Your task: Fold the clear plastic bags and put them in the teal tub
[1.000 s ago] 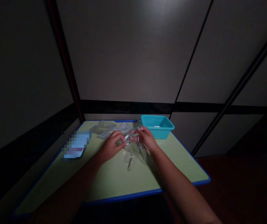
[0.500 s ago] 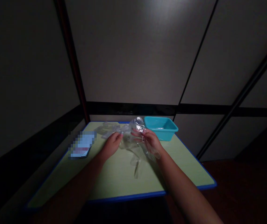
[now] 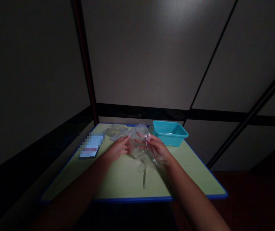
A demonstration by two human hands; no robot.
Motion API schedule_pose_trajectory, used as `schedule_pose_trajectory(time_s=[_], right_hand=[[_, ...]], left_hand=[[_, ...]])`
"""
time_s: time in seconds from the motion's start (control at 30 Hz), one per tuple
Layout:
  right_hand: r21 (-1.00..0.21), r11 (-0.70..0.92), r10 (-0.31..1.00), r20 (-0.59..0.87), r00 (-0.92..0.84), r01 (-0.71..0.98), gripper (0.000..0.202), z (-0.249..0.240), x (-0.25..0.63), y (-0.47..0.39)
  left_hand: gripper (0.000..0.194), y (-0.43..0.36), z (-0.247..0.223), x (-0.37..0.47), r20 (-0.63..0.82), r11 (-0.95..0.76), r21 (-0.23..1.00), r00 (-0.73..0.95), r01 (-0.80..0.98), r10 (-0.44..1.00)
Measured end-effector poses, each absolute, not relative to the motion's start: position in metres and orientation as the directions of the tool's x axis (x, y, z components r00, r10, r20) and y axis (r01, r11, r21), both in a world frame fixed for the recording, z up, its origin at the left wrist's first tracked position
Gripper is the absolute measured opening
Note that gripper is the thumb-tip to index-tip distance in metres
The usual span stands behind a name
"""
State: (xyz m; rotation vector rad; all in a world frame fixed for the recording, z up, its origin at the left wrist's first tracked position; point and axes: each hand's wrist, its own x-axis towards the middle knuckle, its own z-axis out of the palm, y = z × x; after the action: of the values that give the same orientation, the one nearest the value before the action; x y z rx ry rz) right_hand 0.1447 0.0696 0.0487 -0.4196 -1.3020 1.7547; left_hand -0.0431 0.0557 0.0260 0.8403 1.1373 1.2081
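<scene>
A clear, thin plastic sheet or glove hangs between my hands above the table, its lower end trailing toward the front. My left hand pinches its left edge between thumb and fingers. My right hand grips it from the right, thumb and index finger pressed together, the other fingers showing through the film. More crumpled clear plastic lies at the back left of the table, behind my left hand.
The light green table has a blue rim. A turquoise basket with something small inside stands at the back right. A phone with a blurred screen lies at the left. Wall panels rise behind.
My left hand has moved up to the plastic and taken hold of its left side. The plastic is now spread between both hands. The view has shifted slightly left.
</scene>
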Motion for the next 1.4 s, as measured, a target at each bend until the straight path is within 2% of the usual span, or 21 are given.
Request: schedule_pose_trajectory(time_s=[0.13,0.23,0.5,0.67,0.83,1.0,1.13,1.27,1.4], right_hand=[[-0.872,0.001,0.809,0.289,-0.513,-0.490,0.026,0.047,0.143,0.070],[-0.870,0.060,0.818,0.323,-0.476,-0.489,0.028,0.045,0.143,0.074],[-0.869,0.121,0.800,0.372,-0.472,-0.480,0.023,0.039,0.146,0.081],[-0.869,0.169,0.827,0.382,-0.413,-0.465,0.022,0.041,0.149,0.082],[-0.876,0.201,0.900,0.342,-0.270,-0.438,0.028,0.039,0.151,0.091],[-0.895,0.177,0.951,0.262,-0.162,-0.408,0.037,0.039,0.150,0.096],[-0.913,0.163,0.965,0.227,-0.134,-0.373,0.040,0.040,0.149,0.096],[-0.917,0.173,0.964,0.233,-0.129,-0.360,0.038,0.039,0.148,0.096],[-0.913,0.192,0.959,0.253,-0.129,-0.361,0.037,0.036,0.147,0.094]], left_hand=[[0.020,0.053,0.028,-0.042,-0.277,0.318,0.883,0.163,-0.344,0.947],[0.030,0.048,0.032,-0.043,-0.240,0.323,0.874,0.257,-0.363,0.936],[0.050,0.046,0.030,-0.040,-0.320,0.387,0.881,0.259,-0.271,0.911],[0.058,0.047,0.028,-0.038,-0.221,0.274,0.892,0.182,-0.359,0.958],[0.049,0.051,0.029,-0.046,-0.138,0.192,0.894,0.161,-0.404,0.977],[0.045,0.052,0.024,-0.051,-0.140,0.242,0.915,0.312,-0.321,0.940],[0.034,0.050,0.020,-0.048,-0.146,0.255,0.933,0.383,-0.253,0.912],[0.022,0.050,0.021,-0.046,-0.118,0.219,0.938,0.347,-0.267,0.930],[0.022,0.051,0.025,-0.044,-0.204,0.276,0.906,0.239,-0.320,0.949]])
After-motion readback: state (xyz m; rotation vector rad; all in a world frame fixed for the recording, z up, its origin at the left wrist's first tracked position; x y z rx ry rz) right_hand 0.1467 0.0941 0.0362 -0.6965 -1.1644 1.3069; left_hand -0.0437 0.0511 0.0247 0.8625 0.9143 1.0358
